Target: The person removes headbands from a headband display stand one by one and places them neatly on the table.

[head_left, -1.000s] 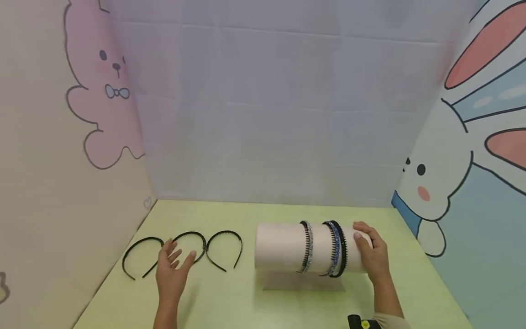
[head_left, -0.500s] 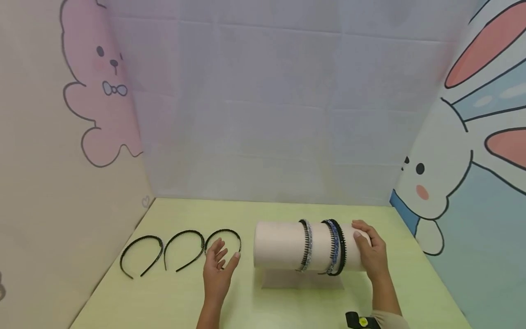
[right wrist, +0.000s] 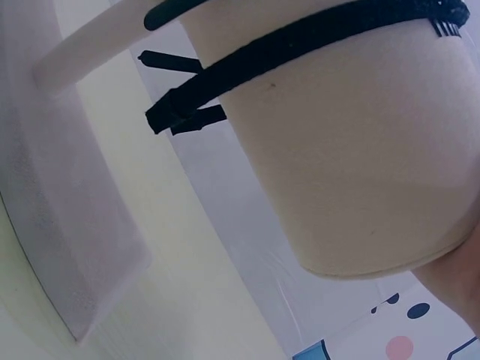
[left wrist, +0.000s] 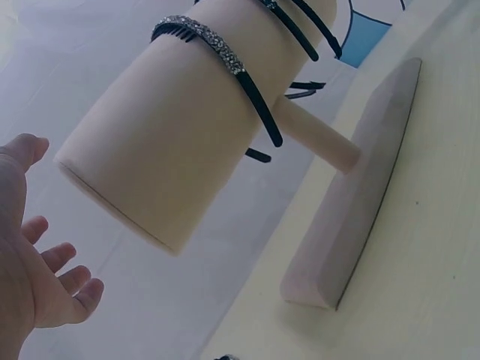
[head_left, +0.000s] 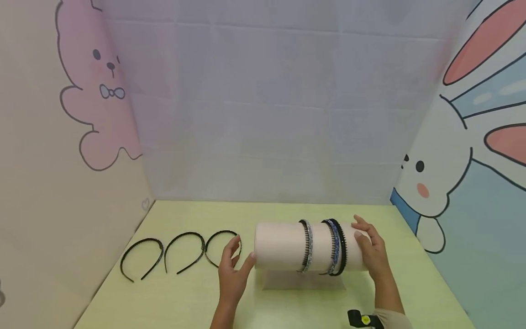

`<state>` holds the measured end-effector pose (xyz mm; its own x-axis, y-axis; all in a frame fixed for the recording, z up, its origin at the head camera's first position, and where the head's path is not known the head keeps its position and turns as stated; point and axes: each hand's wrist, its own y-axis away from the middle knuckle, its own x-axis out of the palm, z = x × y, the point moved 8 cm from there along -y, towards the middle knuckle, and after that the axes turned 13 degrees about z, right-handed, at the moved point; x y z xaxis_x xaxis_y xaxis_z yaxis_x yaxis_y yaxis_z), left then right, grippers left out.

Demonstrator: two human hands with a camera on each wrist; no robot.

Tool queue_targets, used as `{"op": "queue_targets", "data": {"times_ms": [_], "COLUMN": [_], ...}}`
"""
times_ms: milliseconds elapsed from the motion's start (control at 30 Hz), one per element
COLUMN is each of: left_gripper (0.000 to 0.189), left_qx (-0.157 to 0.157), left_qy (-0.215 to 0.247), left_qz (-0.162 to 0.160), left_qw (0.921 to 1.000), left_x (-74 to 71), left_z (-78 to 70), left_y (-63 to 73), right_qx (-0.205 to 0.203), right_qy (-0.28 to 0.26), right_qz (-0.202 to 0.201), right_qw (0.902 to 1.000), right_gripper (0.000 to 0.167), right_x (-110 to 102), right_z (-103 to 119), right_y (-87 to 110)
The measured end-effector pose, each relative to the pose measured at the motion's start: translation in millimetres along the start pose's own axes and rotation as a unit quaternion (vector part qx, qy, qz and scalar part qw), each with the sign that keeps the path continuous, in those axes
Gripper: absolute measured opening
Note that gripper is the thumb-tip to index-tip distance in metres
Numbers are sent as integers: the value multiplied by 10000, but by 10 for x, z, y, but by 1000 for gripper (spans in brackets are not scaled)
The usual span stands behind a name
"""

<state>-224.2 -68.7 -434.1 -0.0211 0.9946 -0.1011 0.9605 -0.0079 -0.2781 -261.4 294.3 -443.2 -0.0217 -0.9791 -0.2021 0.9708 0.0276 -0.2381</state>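
A pale padded roll on a stand, a headband display, lies crosswise above its flat base. Around it sit a silver glitter headband, a blue glitter one and a black one. My right hand holds the roll's right end, thumb on the front. Beside the left end is my left hand, fingers spread and holding nothing. In the left wrist view, a gap shows between the left hand and the roll's end.
Left of the display, three dark headbands lie in a row on the yellow-green table: a left one, a middle one and a right one, partly behind the left hand. Cartoon-printed walls stand at both sides, with a pale backdrop behind.
My left hand has moved right, from over the loose headbands to the roll's left end. My right hand stays at the right end, its index finger now slightly raised.
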Motion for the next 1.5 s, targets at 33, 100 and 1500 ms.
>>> {"op": "queue_targets", "data": {"times_ms": [33,100,1500], "left_gripper": [53,54,79], "left_qx": [103,307,1741], "left_qy": [-60,-138,-3692], "left_qz": [29,89,2795], "left_qw": [9999,9994,8691], "left_x": [17,53,1202], "left_z": [-46,-137,-459], "left_y": [-12,-40,-758], "right_qx": [11,5,184], "right_qy": [-11,-41,-48], "right_qz": [-14,-65,-645], "right_qw": [10000,10000,9977], "right_gripper": [26,25,21], "right_x": [-2,-6,-29], "right_z": [-2,-5,-12], "right_y": [-5,-14,5]}}
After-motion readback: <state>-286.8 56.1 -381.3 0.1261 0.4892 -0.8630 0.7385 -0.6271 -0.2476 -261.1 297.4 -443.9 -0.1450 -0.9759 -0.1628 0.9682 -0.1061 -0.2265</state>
